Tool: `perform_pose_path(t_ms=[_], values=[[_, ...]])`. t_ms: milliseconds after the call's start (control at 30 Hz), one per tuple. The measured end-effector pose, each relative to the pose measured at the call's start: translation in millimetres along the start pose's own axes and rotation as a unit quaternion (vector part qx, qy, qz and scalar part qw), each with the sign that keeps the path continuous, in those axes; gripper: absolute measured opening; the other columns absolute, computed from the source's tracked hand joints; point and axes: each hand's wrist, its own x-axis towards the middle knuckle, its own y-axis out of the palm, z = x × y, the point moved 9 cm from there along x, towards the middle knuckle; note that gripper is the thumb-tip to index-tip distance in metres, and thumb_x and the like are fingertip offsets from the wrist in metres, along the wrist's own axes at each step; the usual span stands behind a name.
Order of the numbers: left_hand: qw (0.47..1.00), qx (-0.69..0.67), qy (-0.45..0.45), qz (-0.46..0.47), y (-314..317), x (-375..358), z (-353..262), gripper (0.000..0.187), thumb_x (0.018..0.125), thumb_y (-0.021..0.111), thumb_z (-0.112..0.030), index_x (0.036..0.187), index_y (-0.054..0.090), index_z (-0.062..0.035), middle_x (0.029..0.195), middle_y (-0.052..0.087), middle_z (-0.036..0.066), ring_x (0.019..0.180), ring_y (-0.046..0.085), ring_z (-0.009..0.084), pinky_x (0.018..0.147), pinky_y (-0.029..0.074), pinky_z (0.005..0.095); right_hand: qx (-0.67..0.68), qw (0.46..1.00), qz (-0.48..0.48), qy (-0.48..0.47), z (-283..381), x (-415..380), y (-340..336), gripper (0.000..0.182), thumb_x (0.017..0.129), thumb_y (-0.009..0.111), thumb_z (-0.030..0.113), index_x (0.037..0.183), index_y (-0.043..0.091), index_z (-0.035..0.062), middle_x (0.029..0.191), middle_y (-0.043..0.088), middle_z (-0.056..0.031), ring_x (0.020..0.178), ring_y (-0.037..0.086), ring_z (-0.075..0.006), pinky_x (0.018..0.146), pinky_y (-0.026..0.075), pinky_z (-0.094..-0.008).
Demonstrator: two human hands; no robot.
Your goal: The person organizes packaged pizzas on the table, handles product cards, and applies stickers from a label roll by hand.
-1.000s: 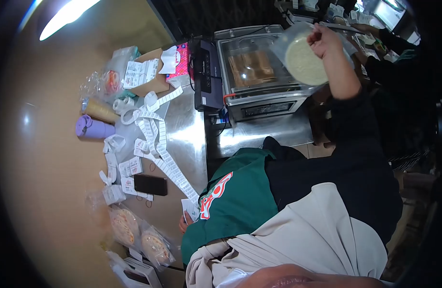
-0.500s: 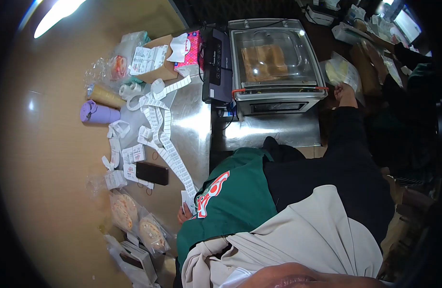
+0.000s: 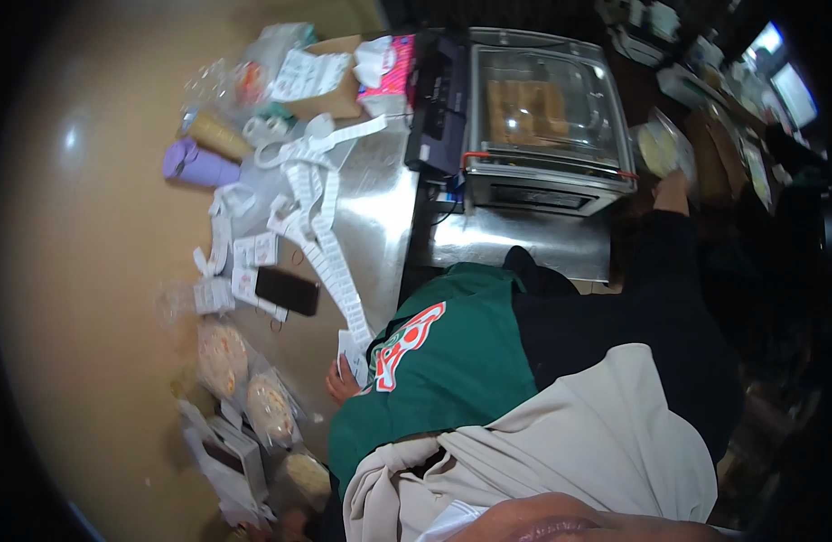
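My right hand [image 3: 672, 191] reaches out at the far right, slightly smeared by motion. Its fingers are closed on the near edge of a clear plastic bag [image 3: 658, 149] with a pale yellow, round, flat item inside. At the table's near edge my left hand [image 3: 343, 381] is partly hidden by the green apron. A small white card [image 3: 351, 350] is held in its fingers. From beside that card a long strip of printed white labels [image 3: 333, 262] runs up the metal table.
A vacuum sealer [image 3: 547, 117] with a clear lid stands ahead, brown blocks inside. On the left lie a dark phone [image 3: 288, 291], a purple tumbler [image 3: 197, 164], a tissue box [image 3: 387, 72] and bagged flatbreads [image 3: 270, 406]. Part of another person shows at the right edge.
The view has shifted, so the sealer sits farther right and the table items higher. Another bagged round item now shows at the lower left. Both hands keep their places.
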Motion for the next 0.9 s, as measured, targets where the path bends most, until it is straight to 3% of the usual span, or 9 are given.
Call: perform_pose_path(t_ms=[133, 200, 267, 433, 467, 533, 567, 700, 900], values=[[0.99, 0.016, 0.141, -0.013, -14.4, -3.3, -21.7, 0.068, 0.063, 0.073, -0.033, 0.123, 0.049, -0.0086, 0.118, 0.048, 0.015, 0.106, 0.045, 0.0358, 0.09, 0.036, 0.0462, -0.143, 0.91, -0.299, -0.248, 61.6, -122.1, -23.3, 0.031, 0.082, 0.056, 0.028, 0.103, 0.061, 0.0057, 0.106, 0.06, -0.0154, 0.092, 0.06, -0.0323, 0.081, 0.047, -0.0437], [0.992, 0.001, 0.12, -0.04, -27.2, -6.0, -34.5, 0.07, 0.066, 0.071, -0.043, 0.122, 0.049, -0.0066, 0.119, 0.047, 0.015, 0.108, 0.043, 0.0357, 0.092, 0.032, 0.0466, -0.103, 0.904, -0.251, -0.33, 75.5, -265.4, 12.7, 0.045, 0.078, 0.063, 0.03, 0.115, 0.052, 0.0068, 0.115, 0.051, -0.0202, 0.1, 0.055, -0.0314, 0.083, 0.047, -0.0451], [0.993, -0.002, 0.102, -0.064, -33.9, -7.9, -37.3, 0.069, 0.069, 0.067, -0.05, 0.121, 0.05, -0.008, 0.12, 0.047, 0.013, 0.109, 0.042, 0.0337, 0.094, 0.031, 0.0454, 0.042, 0.912, 0.116, -0.391, 85.3, -311.0, 89.2, 0.045, 0.083, 0.058, 0.027, 0.119, 0.047, 0.0021, 0.119, 0.046, -0.0207, 0.104, 0.052, -0.0313, 0.086, 0.046, -0.0467], [0.994, 0.04, 0.079, -0.071, -40.9, -11.9, -37.4, 0.068, 0.069, 0.064, -0.054, 0.12, 0.051, -0.0099, 0.119, 0.048, 0.009, 0.108, 0.042, 0.0299, 0.095, 0.03, 0.0422, 0.099, 0.709, 0.676, -0.176, 20.1, -560.9, 181.0, 0.051, 0.093, 0.041, 0.032, 0.123, 0.037, -0.0097, 0.119, 0.047, -0.0232, 0.109, 0.049, -0.0328, 0.103, 0.031, -0.0458], [0.993, 0.039, 0.078, -0.074, -41.4, -13.6, -36.4, 0.068, 0.069, 0.065, -0.053, 0.12, 0.052, -0.0099, 0.119, 0.048, 0.009, 0.107, 0.042, 0.0298, 0.094, 0.03, 0.0421, 0.095, 0.449, 0.889, 0.012, -6.2, -634.5, 165.2, 0.057, 0.093, 0.039, 0.036, 0.128, 0.032, -0.0095, 0.119, 0.048, -0.0236, 0.112, 0.047, -0.0329, 0.101, 0.032, -0.046], [0.992, 0.033, 0.085, -0.082, -43.6, -12.9, -38.1, 0.068, 0.069, 0.065, -0.053, 0.119, 0.052, -0.01, 0.119, 0.048, 0.009, 0.107, 0.042, 0.0295, 0.094, 0.03, 0.0418, 0.073, 0.285, 0.944, 0.152, -45.2, -735.9, 120.1, 0.07, 0.091, 0.039, 0.044, 0.132, 0.024, -0.0108, 0.116, 0.05, -0.024, 0.111, 0.048, -0.0322, 0.099, 0.033, -0.0457], [0.993, 0.025, 0.08, -0.081, -44.5, -11.8, -37.7, 0.067, 0.069, 0.065, -0.053, 0.119, 0.053, -0.0103, 0.119, 0.048, 0.009, 0.107, 0.042, 0.0295, 0.094, 0.03, 0.0418, 0.0, 0.398, 0.907, 0.14, -63.6, -756.0, 101.3, 0.07, 0.09, 0.039, 0.048, 0.132, 0.027, -0.0069, 0.106, 0.048, -0.0171, 0.094, 0.047, -0.0234, 0.081, 0.039, -0.0369], [0.994, 0.006, 0.068, -0.088, -34.7, -10.8, -29.8, 0.067, 0.067, 0.066, -0.052, 0.119, 0.054, -0.0118, 0.119, 0.049, 0.008, 0.108, 0.042, 0.0295, 0.095, 0.03, 0.0418, -0.044, 0.046, 0.936, 0.345, -97.7, -857.4, -10.1, 0.095, 0.08, 0.026, 0.073, 0.122, 0.032, -0.0121, 0.1, 0.054, -0.0242, 0.091, 0.058, -0.0279, 0.08, 0.048, -0.0378], [0.994, 0.002, 0.068, -0.088, -49.2, -15.3, -37.4, 0.067, 0.067, 0.068, -0.052, 0.118, 0.054, -0.0094, 0.119, 0.05, 0.011, 0.108, 0.044, 0.0308, 0.094, 0.032, 0.0417, 0.046, -0.056, 0.944, 0.321, -105.1, -901.2, -73.0, 0.065, 0.092, 0.021, 0.057, 0.118, 0.033, -0.0019, 0.091, 0.05, -0.0057, 0.082, 0.049, -0.0135, 0.075, 0.037, -0.0217]])
